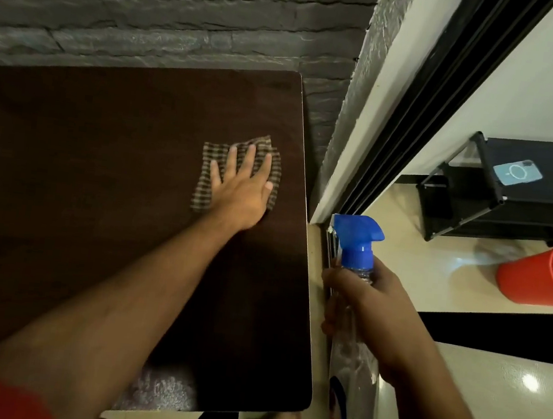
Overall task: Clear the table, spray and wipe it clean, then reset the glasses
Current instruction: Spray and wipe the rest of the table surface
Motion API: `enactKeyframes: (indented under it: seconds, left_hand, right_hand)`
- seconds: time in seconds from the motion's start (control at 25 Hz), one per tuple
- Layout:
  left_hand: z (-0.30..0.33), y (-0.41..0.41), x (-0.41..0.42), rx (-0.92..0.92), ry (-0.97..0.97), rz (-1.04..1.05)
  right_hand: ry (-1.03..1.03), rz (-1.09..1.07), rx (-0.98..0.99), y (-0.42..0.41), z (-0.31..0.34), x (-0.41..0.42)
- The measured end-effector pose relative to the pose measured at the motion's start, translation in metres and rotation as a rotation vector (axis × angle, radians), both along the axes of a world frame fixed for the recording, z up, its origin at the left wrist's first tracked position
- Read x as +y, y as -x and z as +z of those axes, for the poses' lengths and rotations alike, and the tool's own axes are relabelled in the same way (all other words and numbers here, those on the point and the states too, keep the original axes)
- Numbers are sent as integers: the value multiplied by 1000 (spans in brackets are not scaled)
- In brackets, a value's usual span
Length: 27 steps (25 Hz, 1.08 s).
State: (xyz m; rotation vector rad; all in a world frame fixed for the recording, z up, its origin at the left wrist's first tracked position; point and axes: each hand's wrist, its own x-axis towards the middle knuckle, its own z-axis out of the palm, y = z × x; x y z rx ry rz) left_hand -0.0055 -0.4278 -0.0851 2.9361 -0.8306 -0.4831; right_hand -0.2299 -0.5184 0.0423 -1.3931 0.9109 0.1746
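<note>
Clear plastic is forming the body of the spray bottle (349, 372), which the right hand (365, 309) is gripping just below its blue trigger head (358, 234), fingers curled round the neck. Liquid level inside cannot be told; the body is looking transparent and carrying a label low down. The bottle is hanging off the table (94, 223), just beyond its right edge, over the pale tiled floor (489, 388).

Dark brown wood is making up the tabletop. Its near right corner is showing rounded, and its right edge is running close beside the wall (350, 155) and a black door frame (435, 100), leaving only a narrow gap there. Its far edge is lying against a grey stone-faced wall (153, 6). Open surface is extending to the left of the arm.

Near the far right corner, the left hand (241, 188) is pressing flat on a checked cloth (204, 180), fingers straight and spread apart. The cloth is lying under the palm and fingers, showing beyond the fingertips and to the left of the hand, short of the right edge.

Beyond the doorway, a red bucket (543, 277) is lying tilted on the floor, its contents not visible. Farther on, a black rack (510, 201) is bearing a pale blue phone (517, 172).
</note>
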Motion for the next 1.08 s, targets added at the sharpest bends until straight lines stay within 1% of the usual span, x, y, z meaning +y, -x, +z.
enactKeyframes:
  seconds: [0.04, 0.08, 0.16, 0.24, 0.28, 0.32, 0.36, 0.4, 0.48, 0.52, 0.6, 0.68, 0.72, 0.8, 0.84, 0.96, 1.08]
  left_hand:
    - [-1, -5, -17, 0, -13, 25]
    - [-3, 4, -27, -7, -6, -1]
    - [-6, 61, -16, -55, 35, -196]
    - [-6, 121, 33, -79, 114, -466]
    - [-6, 128, 54, -78, 141, -509]
    - [-7, 110, 65, -85, 131, -499]
    - [-9, 77, 66, -139, 88, -439]
    - [-10, 34, 59, -153, 32, -323]
    - [-7, -60, 33, -86, 8, -45]
    - [-4, -103, 22, -45, -1, 54]
    - [-3, -160, 8, 9, -33, 167]
    - [-6, -180, 7, 4, -37, 184]
    - [-9, -182, 8, -30, -24, 168]
    - [-14, -182, 11, -95, 27, 139]
    - [-15, -184, 12, -99, 45, 126]
    - [-13, -188, 14, -103, 70, 120]
    - [-16, -184, 15, -143, 121, 149]
  right_hand:
    - [2, 0, -4, -1, 0, 0]
    - [1, -3, -15, -5, 0, 1]
    - [4, 3, -24, -11, 1, 5]
    - [8, 17, -44, -21, 2, 8]
    - [1, 22, -51, -27, 1, 8]
    - [-11, 26, -50, -31, 1, 9]
    - [-21, 33, -40, -36, 1, 9]
    - [-20, 41, -30, -41, 0, 8]
    - [-10, 69, -19, -54, -1, 7]
    - [-8, 84, -12, -62, 0, 7]
    - [-3, 111, 12, -82, 4, 3]
    - [4, 121, 9, -106, 12, -3]
    - [37, 125, -7, -121, 17, -8]
    - [155, 130, -35, -154, 28, -21]
    - [199, 127, -50, -172, 32, -27]
    - [242, 134, -86, -218, 38, -40]
    - [250, 139, -114, -242, 36, -45]
